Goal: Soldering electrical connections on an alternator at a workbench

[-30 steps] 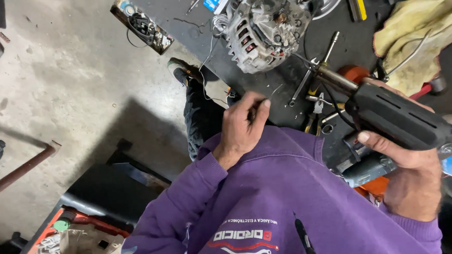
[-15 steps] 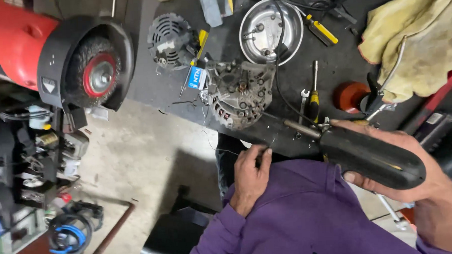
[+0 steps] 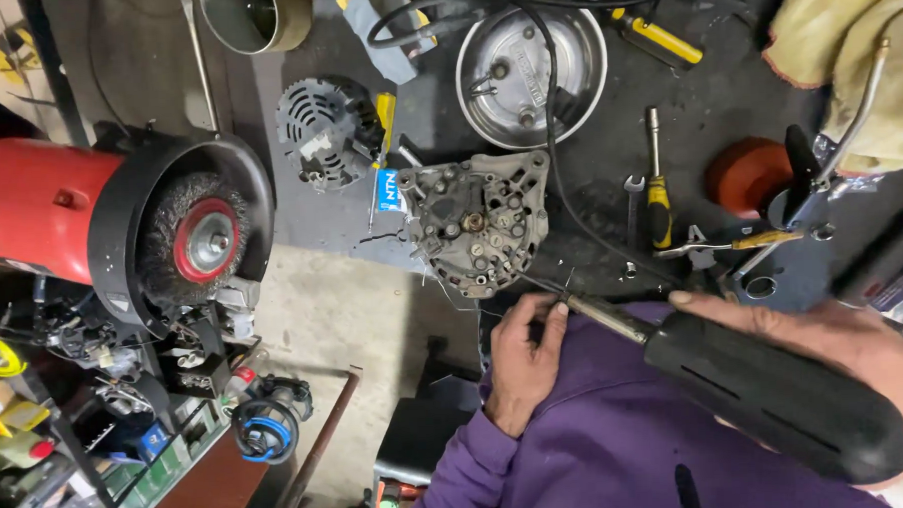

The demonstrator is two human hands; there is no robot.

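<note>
My right hand (image 3: 860,345) grips a thick black soldering tool (image 3: 777,398) with a long metal shaft (image 3: 604,319). The tip points at the near edge of a grey alternator housing (image 3: 480,223) that lies on the dark bench (image 3: 589,169). My left hand (image 3: 523,367) rests at the bench edge just beside the tip, fingers curled together. Thin wires stick out there; I cannot tell whether the fingers pinch one. Purple sleeves cover both arms.
A red bench grinder (image 3: 40,208) with a wire wheel (image 3: 196,243) stands at left. On the bench lie a steel bowl (image 3: 530,66), a second alternator part (image 3: 322,133), a yellow-handled screwdriver (image 3: 657,192), an orange cup (image 3: 749,173) and a yellow rag (image 3: 845,60).
My view has swung left, bringing the grinder into sight. The tool and both hands have stayed close to the bench edge by the alternator housing.
</note>
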